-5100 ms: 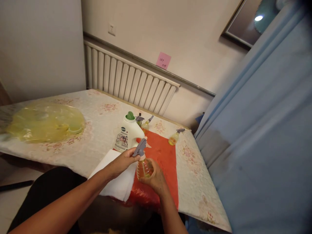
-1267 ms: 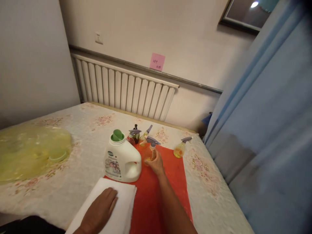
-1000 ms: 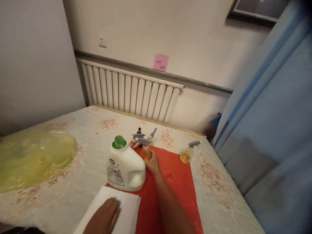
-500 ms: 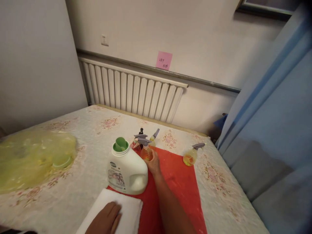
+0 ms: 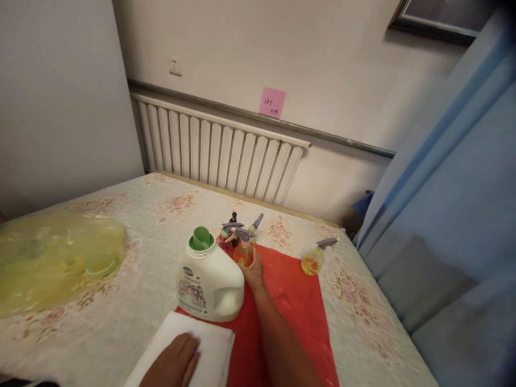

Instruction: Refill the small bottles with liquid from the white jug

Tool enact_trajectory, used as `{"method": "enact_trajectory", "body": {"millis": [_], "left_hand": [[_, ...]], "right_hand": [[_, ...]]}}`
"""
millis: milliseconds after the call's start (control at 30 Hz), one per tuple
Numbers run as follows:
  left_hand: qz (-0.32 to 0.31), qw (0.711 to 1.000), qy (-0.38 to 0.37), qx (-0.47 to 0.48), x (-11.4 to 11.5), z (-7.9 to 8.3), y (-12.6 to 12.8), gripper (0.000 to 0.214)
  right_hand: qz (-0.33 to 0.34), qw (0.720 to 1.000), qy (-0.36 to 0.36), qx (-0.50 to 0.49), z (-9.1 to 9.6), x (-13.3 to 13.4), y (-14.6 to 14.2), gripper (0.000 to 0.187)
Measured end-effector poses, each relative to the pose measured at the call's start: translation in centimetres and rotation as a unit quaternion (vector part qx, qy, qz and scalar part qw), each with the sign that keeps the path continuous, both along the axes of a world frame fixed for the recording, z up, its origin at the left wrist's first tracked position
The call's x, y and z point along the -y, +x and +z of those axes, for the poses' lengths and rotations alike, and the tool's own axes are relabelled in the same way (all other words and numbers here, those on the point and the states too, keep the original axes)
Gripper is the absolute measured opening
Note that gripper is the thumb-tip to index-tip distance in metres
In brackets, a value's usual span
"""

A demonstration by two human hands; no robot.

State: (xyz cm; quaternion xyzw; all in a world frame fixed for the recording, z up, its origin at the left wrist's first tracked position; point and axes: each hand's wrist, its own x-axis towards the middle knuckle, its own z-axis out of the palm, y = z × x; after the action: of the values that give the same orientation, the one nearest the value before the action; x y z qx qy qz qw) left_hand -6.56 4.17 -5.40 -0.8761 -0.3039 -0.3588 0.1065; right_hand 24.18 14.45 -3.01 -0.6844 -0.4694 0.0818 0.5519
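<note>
My right hand [image 5: 255, 274] is wrapped round the lower body of a clear spray bottle [image 5: 243, 248] with orange liquid and a grey trigger head, behind the big jug. My left hand [image 5: 179, 355] lies on a folded white towel [image 5: 213, 344], fingers together and resting on the cloth. Between my hands stands a white plastic jug [image 5: 215, 282] with a green cup [image 5: 201, 238] in its mouth. Close behind the held bottle are another grey-headed spray bottle [image 5: 233, 226], a black-topped bottle [image 5: 234, 217] and a yellowish spray bottle [image 5: 257, 221], partly hidden.
A red cloth [image 5: 292, 301] lies under the jug and my right arm. One more spray bottle [image 5: 312, 262] stands at its right edge. A yellow plastic bag [image 5: 48, 258] with a green round lid-like piece [image 5: 100, 265] lies left. A blue curtain [image 5: 447, 226] hangs right.
The held spray bottle has moved slightly right, and its trigger head has turned a little. My left hand stays on the towel. The view has shifted slightly.
</note>
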Motion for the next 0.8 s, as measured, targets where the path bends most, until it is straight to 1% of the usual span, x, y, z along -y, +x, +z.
{"method": "enact_trajectory", "body": {"millis": [133,333,433,567,633,700,767,800], "left_hand": [[-0.004,1.0,-0.014,0.003,-0.1,-0.1,0.0,0.038],[0.005,1.0,-0.001,0.002,-0.1,-0.5,-0.1,0.039],[0.005,1.0,-0.012,0.008,-0.1,-0.5,-0.1,0.039],[-0.002,1.0,-0.021,0.013,0.0,0.0,-0.1,0.039],[-0.008,0.999,-0.032,0.001,-0.1,0.1,0.0,0.04],[-0.013,0.999,-0.038,-0.008,-0.3,-0.2,-0.1,0.041],[-0.014,0.999,-0.047,-0.011,-0.6,-1.0,-0.2,0.042],[-0.013,0.998,-0.057,-0.014,-0.7,-1.5,-0.3,0.042]], "right_hand": [[-0.008,1.0,0.012,0.001,-0.3,-0.1,0.0,0.083],[-0.018,1.0,0.021,-0.003,-0.5,-0.1,0.1,0.085],[-0.013,1.0,0.005,-0.013,-0.1,0.1,0.2,0.087],[-0.012,1.0,-0.011,-0.023,0.7,0.5,0.0,0.092],[-0.02,0.999,-0.008,-0.025,1.0,0.9,0.0,0.091],[-0.028,0.999,0.003,-0.031,1.1,1.7,0.4,0.088],[-0.045,0.998,0.021,-0.033,1.1,3.0,1.4,0.084],[-0.067,0.997,0.026,-0.029,1.1,3.9,2.3,0.082]]}}
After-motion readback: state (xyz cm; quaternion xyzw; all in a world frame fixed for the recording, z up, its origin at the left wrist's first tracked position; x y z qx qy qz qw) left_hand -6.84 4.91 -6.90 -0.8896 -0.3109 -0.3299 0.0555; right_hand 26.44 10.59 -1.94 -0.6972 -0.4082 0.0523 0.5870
